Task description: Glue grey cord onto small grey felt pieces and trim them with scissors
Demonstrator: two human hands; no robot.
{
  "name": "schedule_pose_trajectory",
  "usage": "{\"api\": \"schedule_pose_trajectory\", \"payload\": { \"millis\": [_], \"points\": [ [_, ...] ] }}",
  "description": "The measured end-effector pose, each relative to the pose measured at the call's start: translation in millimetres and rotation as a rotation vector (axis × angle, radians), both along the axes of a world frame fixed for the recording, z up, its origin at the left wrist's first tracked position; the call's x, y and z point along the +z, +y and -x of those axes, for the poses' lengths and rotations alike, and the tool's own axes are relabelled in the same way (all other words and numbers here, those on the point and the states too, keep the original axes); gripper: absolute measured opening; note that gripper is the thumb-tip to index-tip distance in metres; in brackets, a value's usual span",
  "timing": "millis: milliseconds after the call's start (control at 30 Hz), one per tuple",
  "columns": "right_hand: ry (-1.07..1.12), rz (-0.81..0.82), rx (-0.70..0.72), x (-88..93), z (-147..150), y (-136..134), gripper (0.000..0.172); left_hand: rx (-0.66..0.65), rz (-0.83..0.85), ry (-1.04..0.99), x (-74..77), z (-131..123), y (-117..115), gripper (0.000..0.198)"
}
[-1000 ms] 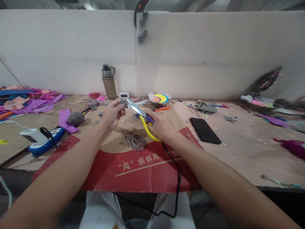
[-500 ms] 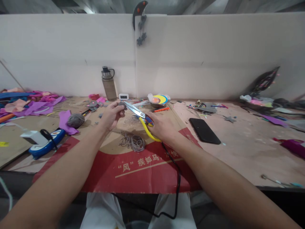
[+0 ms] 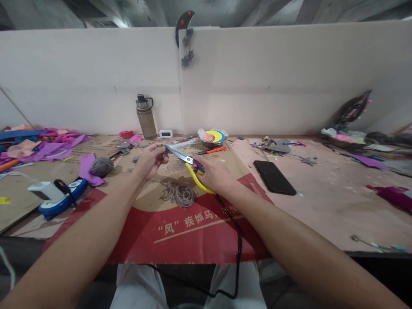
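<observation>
My right hand (image 3: 215, 174) is closed round the yellow handles of a pair of scissors (image 3: 180, 153), whose blades point up and left. At the blade tips, the fingers of my left hand (image 3: 152, 161) pinch a small grey piece, mostly hidden by the fingers. Below the two hands, a loose tangle of grey yarn (image 3: 184, 195) lies on a red and brown cardboard sheet (image 3: 193, 246). A ball of grey yarn (image 3: 101, 166) rests to the left of my left hand.
A black phone (image 3: 274, 177) lies to the right. At the back stand a water bottle (image 3: 146, 120), a small white clock (image 3: 166, 134) and a bowl (image 3: 212, 143). Purple felt scraps (image 3: 58, 147) and a blue power strip (image 3: 64, 199) are on the left. A black cable (image 3: 240, 244) hangs over the front edge.
The camera view has tilted up slightly. Both hands stay together at the scissor tips, and the grey piece shows less than before.
</observation>
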State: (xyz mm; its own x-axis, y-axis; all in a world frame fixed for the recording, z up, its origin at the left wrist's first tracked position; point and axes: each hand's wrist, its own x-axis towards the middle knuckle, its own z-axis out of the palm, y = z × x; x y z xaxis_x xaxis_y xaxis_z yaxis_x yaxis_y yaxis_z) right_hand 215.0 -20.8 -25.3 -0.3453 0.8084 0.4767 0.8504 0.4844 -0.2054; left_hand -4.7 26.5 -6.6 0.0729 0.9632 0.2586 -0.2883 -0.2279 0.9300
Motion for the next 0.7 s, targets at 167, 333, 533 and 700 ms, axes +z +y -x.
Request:
{"api": "schedule_pose_trajectory", "payload": {
  "millis": [167, 333, 533, 700],
  "points": [
    [0.045, -0.048, 0.048, 0.2, -0.9, 0.7, 0.039, 0.008, -0.031, -0.014, 2.8, -0.1, -0.8, 0.004],
    [0.032, -0.045, 0.016, 0.0, -1.0, 0.0, 0.038, -0.008, -0.031, 0.000, 4.9, -2.2, -3.6, 0.008],
    [0.004, -0.044, 0.013, -2.4, -2.2, 3.8, 0.039, -0.001, -0.039, 0.036, 5.4, -3.7, -4.3, 0.007],
    [-0.003, -0.028, 0.016, 0.1, -2.9, 2.9, 0.035, -0.014, -0.046, 0.044, 4.9, -2.3, -3.9, 0.007]
  ]
}}
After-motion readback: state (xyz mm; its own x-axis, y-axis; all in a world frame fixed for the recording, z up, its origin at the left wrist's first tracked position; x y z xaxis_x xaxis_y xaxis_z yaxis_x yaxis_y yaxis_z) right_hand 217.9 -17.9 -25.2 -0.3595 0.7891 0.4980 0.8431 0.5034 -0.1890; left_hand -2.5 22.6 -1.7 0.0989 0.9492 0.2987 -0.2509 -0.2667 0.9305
